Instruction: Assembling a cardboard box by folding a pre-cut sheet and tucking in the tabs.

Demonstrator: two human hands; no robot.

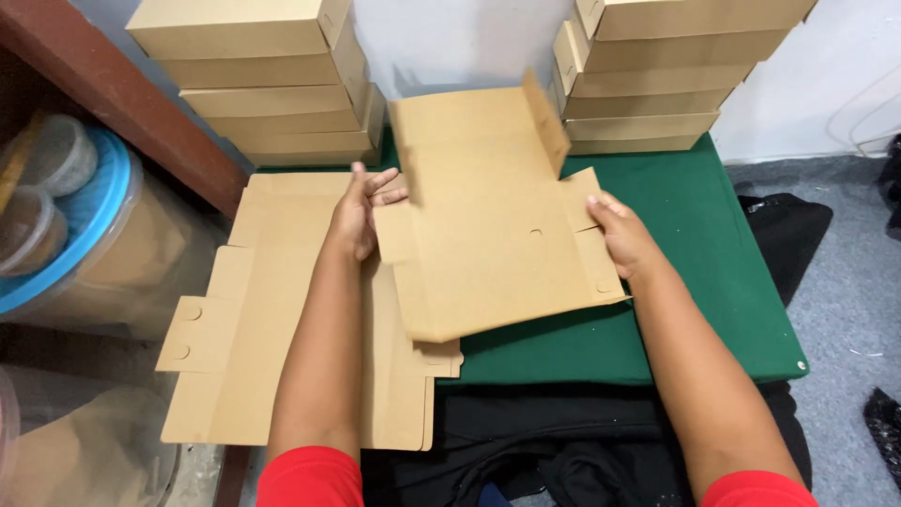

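Observation:
A flat die-cut cardboard box blank point(488, 216), brown, is lifted slightly over the green table cover point(694, 282). Its far right flap stands folded up. My left hand point(361, 211) grips the blank's left edge with fingers spread on top. My right hand point(619, 235) holds its right side flap. Under my left forearm lies a pile of flat unfolded blanks point(244, 310), reaching over the table's left edge.
Two stacks of folded cardboard boxes stand at the back, one left point(267, 80) and one right point(657, 70). Clear plastic tubs with a blue lid point(66, 225) sit at the left. Black cloth point(526, 441) lies below the table front; grey floor at right.

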